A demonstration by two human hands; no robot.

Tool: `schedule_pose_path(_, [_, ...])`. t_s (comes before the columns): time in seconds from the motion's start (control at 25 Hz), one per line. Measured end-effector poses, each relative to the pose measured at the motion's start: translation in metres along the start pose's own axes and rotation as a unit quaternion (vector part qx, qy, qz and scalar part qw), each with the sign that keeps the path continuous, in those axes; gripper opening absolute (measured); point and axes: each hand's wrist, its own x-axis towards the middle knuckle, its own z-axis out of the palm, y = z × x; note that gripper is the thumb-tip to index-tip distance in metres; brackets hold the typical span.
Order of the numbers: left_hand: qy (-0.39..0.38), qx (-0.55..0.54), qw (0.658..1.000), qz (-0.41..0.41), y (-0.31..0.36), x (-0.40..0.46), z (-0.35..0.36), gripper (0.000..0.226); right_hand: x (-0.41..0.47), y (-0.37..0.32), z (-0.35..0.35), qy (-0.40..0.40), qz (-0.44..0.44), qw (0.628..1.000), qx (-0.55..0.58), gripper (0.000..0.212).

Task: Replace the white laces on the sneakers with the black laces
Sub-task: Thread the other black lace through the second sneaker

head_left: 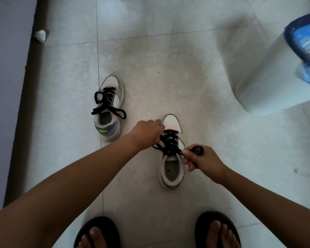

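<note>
Two white sneakers stand on the tiled floor, toes pointing away from me. The left sneaker [109,108] carries a black lace tied in a bow. The right sneaker [172,158] is threaded with a black lace [169,143]. My left hand [147,133] grips one end of that lace at the shoe's left side. My right hand [202,160] pinches a black loop of the lace just right of the shoe's opening. No white lace is in view.
A white bin [276,68] with a blue liner stands at the right. A dark skirting strip [23,104] runs along the wall at the left, with a small white lump [40,35] beside it. My feet in black sandals [97,233] are at the bottom edge.
</note>
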Motion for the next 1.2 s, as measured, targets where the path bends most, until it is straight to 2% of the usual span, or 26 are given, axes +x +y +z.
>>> schedule_pose_path(0.04, [0.011, -0.156, 0.985, -0.077, 0.003, 0.004, -0.002, 0.012, 0.000, 0.000, 0.001, -0.003, 0.005, 1.000, 0.006, 0.010])
schedule_pose_path(0.08, [0.022, -0.351, 0.924, -0.149, 0.007, 0.008, -0.003, 0.006, 0.000, 0.000, 0.001, -0.006, 0.010, 1.000, 0.013, 0.010])
schedule_pose_path(0.12, [0.015, -0.490, 0.850, -0.194, 0.014, 0.009, -0.007, 0.006, 0.000, 0.000, 0.001, -0.009, 0.014, 1.000, 0.016, 0.010])
schedule_pose_path(0.16, [0.006, -0.545, 0.809, -0.220, 0.019, 0.010, -0.007, 0.006, 0.000, 0.001, 0.001, -0.011, 0.016, 1.000, 0.015, 0.010])
schedule_pose_path(0.2, [-0.005, -0.496, 0.846, -0.198, 0.015, 0.012, -0.003, 0.003, -0.002, 0.001, 0.001, -0.012, 0.019, 1.000, 0.013, 0.010])
schedule_pose_path(0.24, [-0.010, -0.351, 0.926, -0.142, 0.007, 0.014, 0.003, 0.004, -0.004, 0.003, 0.000, -0.011, 0.021, 1.000, 0.014, 0.011])
schedule_pose_path(0.28, [-0.009, -0.171, 0.980, -0.100, -0.001, 0.014, 0.002, 0.014, -0.007, 0.004, -0.002, -0.008, 0.024, 0.999, 0.022, 0.011])
schedule_pose_path(0.32, [-0.007, -0.067, 0.994, -0.085, -0.010, 0.016, 0.003, 0.021, -0.009, 0.007, -0.003, -0.005, 0.028, 0.999, 0.037, 0.011])
schedule_pose_path(0.36, [-0.019, -0.048, 0.993, -0.106, -0.016, 0.017, 0.006, 0.021, -0.012, 0.008, -0.004, -0.003, 0.034, 0.998, 0.052, 0.012])
schedule_pose_path(0.4, [-0.027, -0.152, 0.976, -0.153, -0.016, 0.018, 0.007, 0.015, -0.013, 0.008, -0.003, -0.004, 0.039, 0.997, 0.062, 0.012])
schedule_pose_path(0.44, [0.000, -0.285, 0.939, -0.193, -0.013, 0.019, 0.004, 0.012, -0.013, 0.008, -0.003, -0.006, 0.042, 0.997, 0.067, 0.013])
schedule_pose_path(0.48, [-0.008, -0.461, 0.849, -0.259, -0.008, 0.022, 0.002, 0.018, -0.013, 0.008, -0.002, -0.008, 0.043, 0.997, 0.069, 0.013])
schedule_pose_path(0.52, [-0.055, -0.551, 0.773, -0.311, -0.002, 0.025, -0.001, 0.023, -0.013, 0.008, -0.001, -0.009, 0.043, 0.997, 0.070, 0.013])
schedule_pose_path(0.56, [-0.065, -0.526, 0.790, -0.308, -0.002, 0.027, -0.001, 0.024, -0.014, 0.009, -0.001, -0.010, 0.044, 0.997, 0.068, 0.013])
schedule_pose_path(0.6, [-0.053, -0.389, 0.882, -0.260, -0.005, 0.029, 0.004, 0.024, -0.014, 0.009, -0.001, -0.012, 0.045, 0.997, 0.062, 0.013])
schedule_pose_path(0.64, [-0.051, -0.208, 0.954, -0.208, -0.011, 0.026, 0.002, 0.022, -0.016, 0.010, -0.002, -0.015, 0.047, 0.997, 0.057, 0.013])
schedule_pose_path(0.68, [-0.027, -0.045, 0.985, -0.162, -0.017, 0.023, 0.002, 0.021, -0.018, 0.011, -0.003, -0.016, 0.049, 0.997, 0.056, 0.013])
schedule_pose_path(0.72, [-0.011, 0.057, 0.990, -0.129, -0.023, 0.020, 0.003, 0.020, -0.020, 0.011, -0.004, -0.016, 0.052, 0.997, 0.057, 0.013])
schedule_pose_path(0.84, [-0.027, 0.096, 0.989, -0.112, -0.035, 0.014, 0.005, 0.021, -0.021, 0.008, -0.007, -0.004, 0.059, 0.994, 0.087, 0.014])
schedule_pose_path(0.92, [-0.009, 0.145, 0.987, -0.075, -0.038, 0.011, 0.006, 0.022, -0.020, 0.006, -0.009, 0.032, 0.065, 0.991, 0.109, 0.014])
schedule_pose_path(1.04, [0.009, 0.196, 0.980, -0.008, -0.042, 0.008, 0.007, 0.018, -0.024, 0.009, -0.012, 0.083, 0.054, 0.995, 0.033, 0.013])
schedule_pose_path(1.2, [-0.037, 0.228, 0.972, -0.041, -0.049, 0.010, 0.011, 0.019, -0.036, 0.015, -0.014, 0.083, 0.044, 0.995, -0.038, 0.015])
